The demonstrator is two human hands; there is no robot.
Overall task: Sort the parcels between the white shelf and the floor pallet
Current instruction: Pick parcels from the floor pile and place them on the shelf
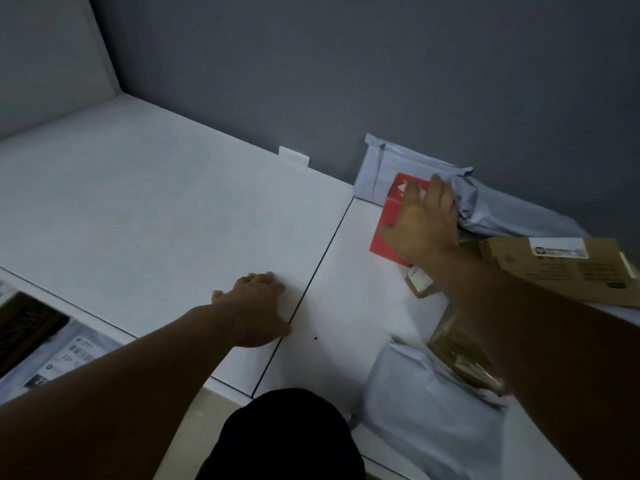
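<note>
Currently no bins in view, so I log the white shelf (138,209) top as the carrier. Its right panel holds all the parcels. The left panel is bare, apart from my left hand (256,306) resting flat, fingers straight, just left of the seam (311,278).

My right hand (422,223) lies spread wide on the red parcel (382,233), fingers fairly straight and thumb near its left edge. I see no clear pinch.

The red parcel lies flat at the back of the right panel. Its long axis runs from me toward the wall (346,81), with the far end leaning slightly right and overlapping a flat grey mailer (391,161) that is propped against the wall.

A crumpled grey mailer (512,216) touches my right hand's far side. A cardboard box (571,268) lies further right, and a small labelled brown parcel (419,282) is just in front of the red one. A taped brown parcel (460,344) and another grey mailer (422,403) sit near the front edge.

Open room: left panel and the strip right of the seam. Below the shelf's left front edge lies a labelled mailer (76,355); what it rests on I cannot tell.
</note>
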